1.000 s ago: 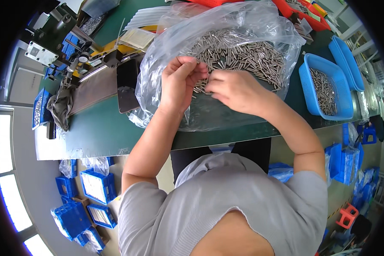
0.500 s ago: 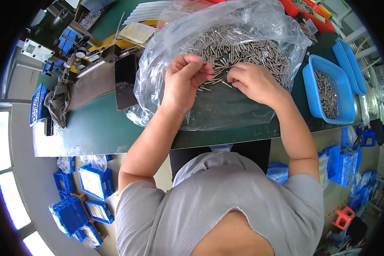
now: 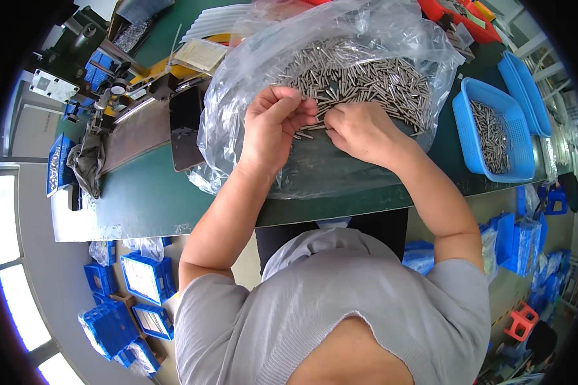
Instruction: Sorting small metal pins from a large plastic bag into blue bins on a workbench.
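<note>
Green worktop [image 3: 141,202], big clear plastic bag [image 3: 237,83] spread on it, blue basket [image 3: 465,131] off to the right. My left hand [image 3: 271,125]: thumb and forefinger pressed together; can't tell what's between. Right hand [image 3: 361,128]: fingers curled at the heap's near edge, grip hidden. Metal pins [image 3: 385,86] heaped on the bag's plastic, more in the basket. Each should be light, stiff, slick, not fragile; best pinched mid-shaft.
</note>
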`<state>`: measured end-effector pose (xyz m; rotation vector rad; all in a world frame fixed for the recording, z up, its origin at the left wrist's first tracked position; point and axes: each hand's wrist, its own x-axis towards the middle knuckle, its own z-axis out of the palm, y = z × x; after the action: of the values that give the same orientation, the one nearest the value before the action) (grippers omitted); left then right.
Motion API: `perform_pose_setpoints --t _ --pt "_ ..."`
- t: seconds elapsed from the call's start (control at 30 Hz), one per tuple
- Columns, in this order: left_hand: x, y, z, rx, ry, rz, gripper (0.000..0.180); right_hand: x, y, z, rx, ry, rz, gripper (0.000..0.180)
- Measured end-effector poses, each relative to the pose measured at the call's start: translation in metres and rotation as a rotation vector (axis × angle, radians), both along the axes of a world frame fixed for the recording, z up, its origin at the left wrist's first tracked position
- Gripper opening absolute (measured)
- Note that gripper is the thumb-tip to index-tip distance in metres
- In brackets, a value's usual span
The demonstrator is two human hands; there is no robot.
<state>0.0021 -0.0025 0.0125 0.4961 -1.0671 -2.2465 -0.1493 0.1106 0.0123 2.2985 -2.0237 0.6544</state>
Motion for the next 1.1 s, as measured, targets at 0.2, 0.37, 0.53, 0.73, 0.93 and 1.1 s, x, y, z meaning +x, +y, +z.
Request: perform_pose_setpoints --t 0.2,0.37,0.53,0.73,0.93,1.1 --pt "-0.001 0.003 0.0 0.017 0.0 -0.156 0.006 -0.015 0.004 0.02 0.027 -0.964 -0.094 0.009" --pt "-0.004 0.01 0.004 -0.02 -0.025 -0.244 0.006 -0.01 0.004 0.024 0.047 -1.231 -0.035 0.009" --pt "-0.004 0.01 0.001 -0.071 -0.046 -0.266 0.007 -0.011 0.004 0.021 0.004 -1.19 -0.009 0.008" --pt "-0.005 0.009 -0.004 -0.055 -0.02 -0.267 0.008 -0.005 0.006 0.027 0.068 -1.113 0.036 0.01" --pt "-0.006 0.007 -0.004 -0.005 0.041 -0.27 0.008 -0.003 0.005 0.021 -0.006 -0.939 -0.068 0.011" --pt "-0.006 0.008 -0.002 0.003 0.03 -0.225 0.009 -0.001 0.002 0.019 0.1 -1.248 -0.044 0.01"
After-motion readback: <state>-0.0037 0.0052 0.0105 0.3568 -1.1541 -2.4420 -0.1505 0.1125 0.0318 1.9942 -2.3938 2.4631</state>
